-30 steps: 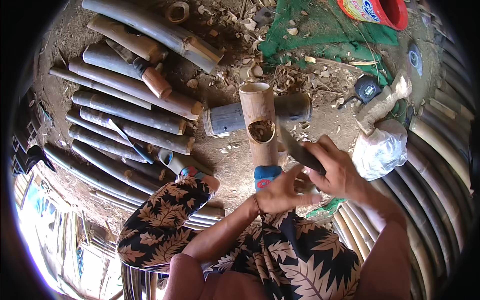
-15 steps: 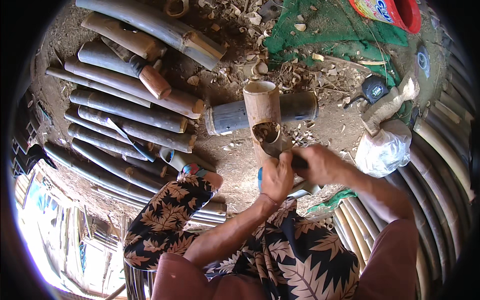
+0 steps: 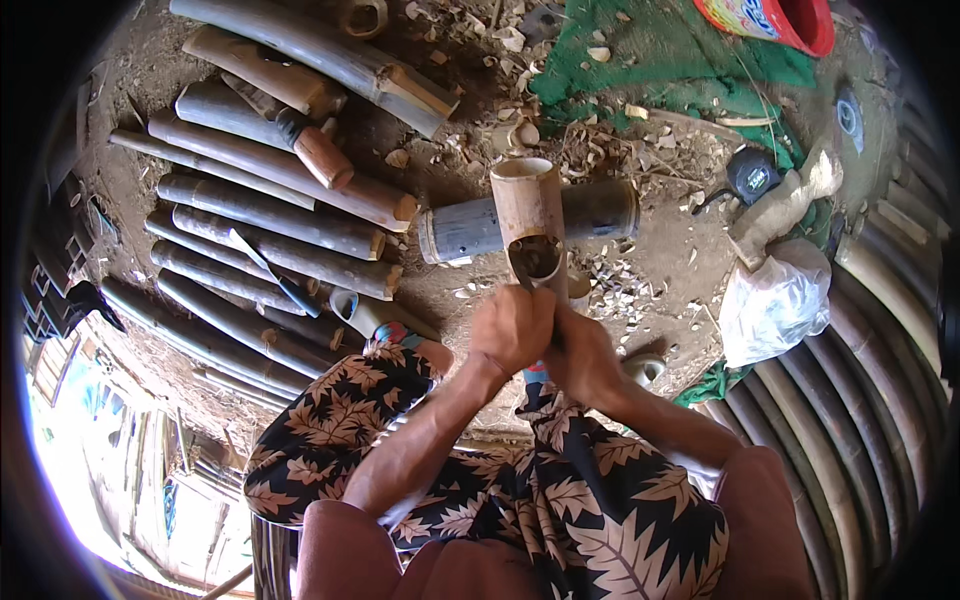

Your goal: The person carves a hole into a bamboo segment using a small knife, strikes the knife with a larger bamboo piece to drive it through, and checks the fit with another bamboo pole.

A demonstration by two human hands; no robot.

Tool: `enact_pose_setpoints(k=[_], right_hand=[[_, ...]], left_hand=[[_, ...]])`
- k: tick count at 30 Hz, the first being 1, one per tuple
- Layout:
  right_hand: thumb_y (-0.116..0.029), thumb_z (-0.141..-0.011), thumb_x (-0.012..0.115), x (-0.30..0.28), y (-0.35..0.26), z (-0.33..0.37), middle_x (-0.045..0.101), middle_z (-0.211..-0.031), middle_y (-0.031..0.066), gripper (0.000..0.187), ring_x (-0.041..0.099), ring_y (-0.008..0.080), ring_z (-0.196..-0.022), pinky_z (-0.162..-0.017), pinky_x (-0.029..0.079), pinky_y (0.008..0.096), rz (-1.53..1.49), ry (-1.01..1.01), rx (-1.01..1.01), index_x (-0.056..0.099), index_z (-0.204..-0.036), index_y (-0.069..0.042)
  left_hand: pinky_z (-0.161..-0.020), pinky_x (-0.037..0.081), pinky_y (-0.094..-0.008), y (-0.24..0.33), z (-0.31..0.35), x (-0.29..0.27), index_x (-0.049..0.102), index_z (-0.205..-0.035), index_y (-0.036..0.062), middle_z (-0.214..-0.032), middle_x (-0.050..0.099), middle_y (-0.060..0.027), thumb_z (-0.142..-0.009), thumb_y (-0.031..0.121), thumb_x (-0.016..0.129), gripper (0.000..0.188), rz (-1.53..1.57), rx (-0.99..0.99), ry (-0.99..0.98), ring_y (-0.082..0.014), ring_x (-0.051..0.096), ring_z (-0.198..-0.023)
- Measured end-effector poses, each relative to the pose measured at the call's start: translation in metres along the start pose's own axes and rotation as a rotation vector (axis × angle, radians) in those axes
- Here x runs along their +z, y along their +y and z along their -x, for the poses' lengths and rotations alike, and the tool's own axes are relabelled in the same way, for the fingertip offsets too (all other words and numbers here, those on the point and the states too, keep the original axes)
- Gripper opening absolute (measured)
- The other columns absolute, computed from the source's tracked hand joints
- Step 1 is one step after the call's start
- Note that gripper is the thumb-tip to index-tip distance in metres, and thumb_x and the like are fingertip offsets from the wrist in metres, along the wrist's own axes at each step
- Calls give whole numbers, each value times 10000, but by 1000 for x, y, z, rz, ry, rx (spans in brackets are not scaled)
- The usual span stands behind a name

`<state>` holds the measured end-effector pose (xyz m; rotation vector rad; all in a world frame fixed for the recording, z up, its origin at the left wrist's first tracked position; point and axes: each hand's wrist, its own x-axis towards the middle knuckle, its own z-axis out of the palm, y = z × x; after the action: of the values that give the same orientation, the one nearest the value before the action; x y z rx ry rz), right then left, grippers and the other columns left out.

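Observation:
A pale bamboo tube lies across a dark bamboo length, its round end away from me. An opening is cut in its upper side, with a dark hollow inside. My left hand is closed in a fist at the near edge of that opening. Beside and just below it, my right hand is closed too. A narrow dark blade rises from the left fist into the opening, and both hands appear to grip this knife. Its handle is hidden by my fingers, as is the tube's near end.
Dark bamboo lengths lie in rows at left, with a wooden-handled tool and a thin blade on them. At right are a tape measure, a wooden mallet-like piece, a plastic bag and more bamboo. Chips litter the ground.
My right hand has swung in close beside the left and lower. The left hand has shifted left and no longer covers the cut piece at the opening; the blade now shows inside it.

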<state>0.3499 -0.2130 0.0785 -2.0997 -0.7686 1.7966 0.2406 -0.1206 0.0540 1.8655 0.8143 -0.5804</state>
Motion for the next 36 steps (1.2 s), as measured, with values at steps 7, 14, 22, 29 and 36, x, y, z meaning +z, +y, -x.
enact_pose_setpoints(k=[7,14,22,29,36], right_hand=[[-47,-854,561,-97,5,-39,697,-796,101,250,652,183,-607,-510,525,343,817,62,-543,618,-1097,-49],[-181,-759,663,-88,-110,-89,698,-711,25,89,694,176,-654,-520,522,311,1558,-532,-755,716,-772,-111],[-232,-778,659,-97,-81,-80,686,-666,93,163,694,243,-648,-558,529,372,1379,-319,-754,708,-742,-80],[-465,-1000,414,-108,12,14,711,-784,133,528,683,205,-810,-810,501,340,-333,-124,-124,659,-1026,3],[-27,-666,749,-107,-3,70,615,-1135,121,656,558,287,-1142,-1072,335,493,679,559,-767,534,-1286,-39]], left_hand=[[-477,374,-333,53,-27,13,578,-812,18,-590,524,-80,-994,323,404,395,1281,-341,192,-170,506,-529],[-655,347,-298,48,-25,25,539,-967,138,-658,373,44,-1001,475,369,378,2419,-62,248,-115,372,-630],[-877,439,-389,59,18,47,353,-1437,10,-1033,614,-100,-925,654,417,825,1973,-226,-74,-230,588,-947],[-900,487,-432,89,42,74,372,-1359,-68,-1138,602,-273,-840,362,686,743,752,102,103,-374,609,-1050],[-667,561,-414,82,60,-5,555,-1059,-52,-813,679,-198,-799,281,665,437,448,55,151,-309,687,-685]])
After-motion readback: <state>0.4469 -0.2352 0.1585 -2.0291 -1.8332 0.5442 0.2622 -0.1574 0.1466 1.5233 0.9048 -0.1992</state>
